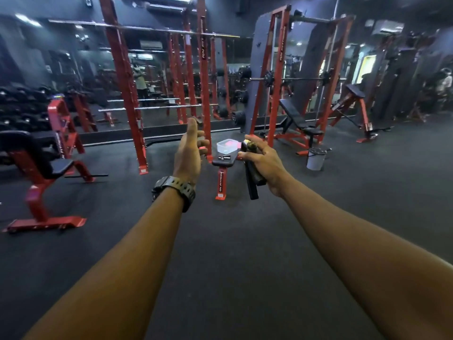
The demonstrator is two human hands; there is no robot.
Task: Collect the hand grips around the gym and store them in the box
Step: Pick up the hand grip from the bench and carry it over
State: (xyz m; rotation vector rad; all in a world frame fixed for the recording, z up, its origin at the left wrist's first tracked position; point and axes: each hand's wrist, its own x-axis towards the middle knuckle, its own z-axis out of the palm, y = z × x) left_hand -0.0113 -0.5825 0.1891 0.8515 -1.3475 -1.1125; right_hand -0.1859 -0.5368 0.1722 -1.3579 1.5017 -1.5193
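Observation:
My right hand (261,163) is shut on a black hand grip (252,182), whose two handles hang down below my fingers. My left hand (190,150) is held out ahead with the fingers apart and nothing in it; a black watch sits on that wrist. Between and beyond both hands stands a small flat bench (224,162) with a black pad. On its far end rests a clear plastic box (226,146) with something pink inside. Some small dark and metal pieces (224,157) lie on the pad in front of the box.
A red power rack (132,94) stands ahead left before a mirror wall. A Smith machine (277,77) with an incline bench (297,121) is ahead right, and a grey bucket (316,159) stands near it. A red seat bench (41,173) is at left. Dark rubber floor (232,253) lies underfoot.

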